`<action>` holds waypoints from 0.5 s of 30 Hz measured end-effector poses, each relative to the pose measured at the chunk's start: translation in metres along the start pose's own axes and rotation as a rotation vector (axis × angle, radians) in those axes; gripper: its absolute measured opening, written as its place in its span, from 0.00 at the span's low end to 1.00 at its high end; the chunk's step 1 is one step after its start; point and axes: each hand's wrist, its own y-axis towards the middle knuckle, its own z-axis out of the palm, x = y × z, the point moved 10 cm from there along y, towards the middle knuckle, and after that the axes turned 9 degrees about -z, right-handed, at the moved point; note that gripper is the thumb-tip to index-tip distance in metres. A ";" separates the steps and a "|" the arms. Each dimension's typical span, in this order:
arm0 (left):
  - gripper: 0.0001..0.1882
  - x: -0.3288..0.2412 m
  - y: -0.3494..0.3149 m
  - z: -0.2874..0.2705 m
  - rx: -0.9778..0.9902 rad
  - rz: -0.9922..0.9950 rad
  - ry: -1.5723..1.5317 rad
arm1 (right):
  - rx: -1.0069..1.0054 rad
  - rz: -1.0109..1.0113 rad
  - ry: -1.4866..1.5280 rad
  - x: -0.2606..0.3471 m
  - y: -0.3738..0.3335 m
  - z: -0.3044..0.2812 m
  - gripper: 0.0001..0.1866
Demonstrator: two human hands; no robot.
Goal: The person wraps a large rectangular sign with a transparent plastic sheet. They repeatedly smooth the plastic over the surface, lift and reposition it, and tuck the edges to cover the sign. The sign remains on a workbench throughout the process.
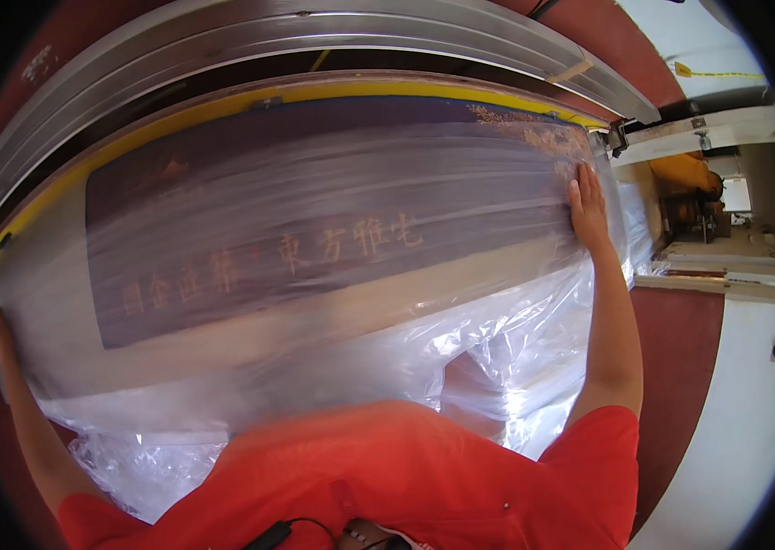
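Observation:
A wide sheet of clear plastic film [497,302] lies across a large flat panel, wrinkled and shiny along its near side. Through it shows a dark purple-brown printed area [332,183] with gold characters and a gold leafy pattern at its far right corner, bordered by a pale beige strip. My right hand [588,206] rests flat at the right end of the covered panel, fingers stretched forward. At the left end my left hand [0,339] touches the edge of the film, fingers extended; the hand is small in view and its palm is hidden.
A long grey metal beam [314,27] curves across the far side, behind a yellow edge strip [387,89]. Loose film [144,467] hangs near my red shirt. On the right stand a white frame piece [699,137], a red-and-white wall [681,367] and an opening to another room.

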 end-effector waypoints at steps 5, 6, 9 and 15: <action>0.18 -0.013 -0.024 -0.010 -0.032 -0.048 -0.018 | 0.017 -0.057 -0.090 0.026 -0.028 -0.005 0.28; 0.18 -0.031 -0.030 -0.018 -0.057 -0.039 -0.019 | 0.030 -0.056 -0.077 0.032 -0.032 -0.009 0.28; 0.18 -0.020 -0.030 -0.025 -0.002 -0.036 -0.069 | -0.053 -0.280 0.006 0.110 -0.004 -0.030 0.28; 0.19 -0.007 -0.038 -0.033 0.166 0.036 -0.219 | -0.024 -0.286 -0.091 0.145 -0.004 -0.004 0.28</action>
